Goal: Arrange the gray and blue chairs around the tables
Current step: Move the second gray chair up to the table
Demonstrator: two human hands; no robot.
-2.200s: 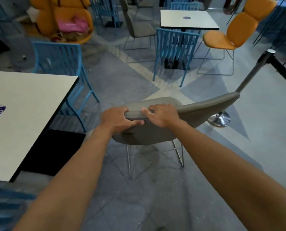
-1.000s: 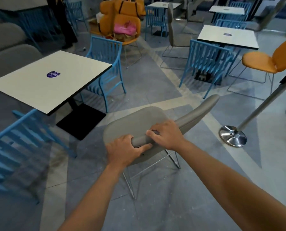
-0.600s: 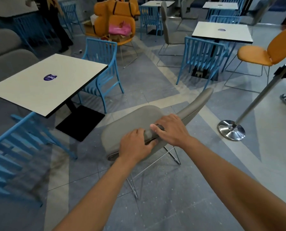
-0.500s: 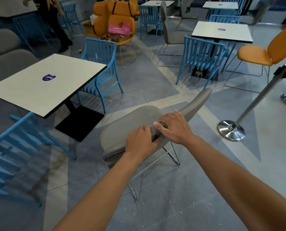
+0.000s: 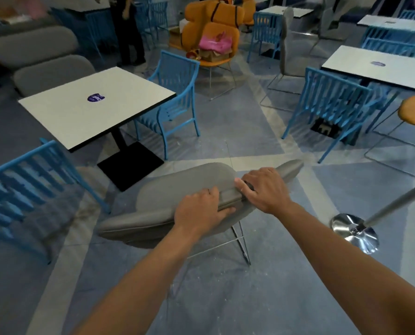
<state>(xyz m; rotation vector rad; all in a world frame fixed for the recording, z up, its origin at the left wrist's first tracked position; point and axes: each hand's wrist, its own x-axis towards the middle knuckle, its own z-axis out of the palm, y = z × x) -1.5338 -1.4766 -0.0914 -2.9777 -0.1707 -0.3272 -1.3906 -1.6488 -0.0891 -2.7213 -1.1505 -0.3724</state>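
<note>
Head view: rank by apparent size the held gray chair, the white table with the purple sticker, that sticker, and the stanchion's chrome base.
1-2. The gray chair and white table look about alike; the chair is nearer the camera, so I won't rank them.
3. The chrome base.
4. The purple sticker.

The gray chair [image 5: 184,189] at centre frame has a matt, smooth padded cover with a seam along its edge, on thin shiny metal wire legs [image 5: 243,246]. The blue chair [image 5: 175,102] above it has semi-matt slats; metal or plastic, unclear. The worktop [image 5: 80,117], left, is smooth flat white. The post base [image 5: 354,232], lower right, is mirror-polished metal. The floor [image 5: 262,298] is smooth and dust-speckled.
</note>
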